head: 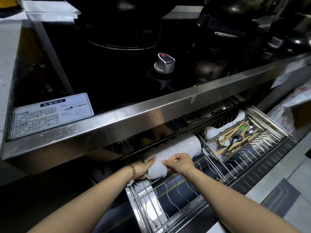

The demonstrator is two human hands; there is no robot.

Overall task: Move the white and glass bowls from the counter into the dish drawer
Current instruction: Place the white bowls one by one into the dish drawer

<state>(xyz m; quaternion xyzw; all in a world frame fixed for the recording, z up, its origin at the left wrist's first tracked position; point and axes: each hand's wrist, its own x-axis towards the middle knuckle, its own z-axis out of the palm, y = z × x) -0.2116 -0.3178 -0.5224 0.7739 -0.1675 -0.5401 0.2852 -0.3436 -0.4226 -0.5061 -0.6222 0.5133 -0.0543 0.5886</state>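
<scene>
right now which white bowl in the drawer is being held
The white bowl at the near end of the row lying on its side: the left hand and right hand grip it; the others sit untouched behind.

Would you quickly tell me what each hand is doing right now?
Left hand: closed on the white bowl, gripping its left side.
Right hand: fingers pinching the same bowl's right side.

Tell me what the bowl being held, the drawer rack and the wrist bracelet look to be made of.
The white bowl, gripped by both hands, left hand and right hand, looks like glazed ceramic: opaque with small glints.
The drawer rack looks like polished steel wire: thin, bright and reflective.
The bracelet seems to be matte brown wooden beads, though plastic cannot be ruled out.
</scene>
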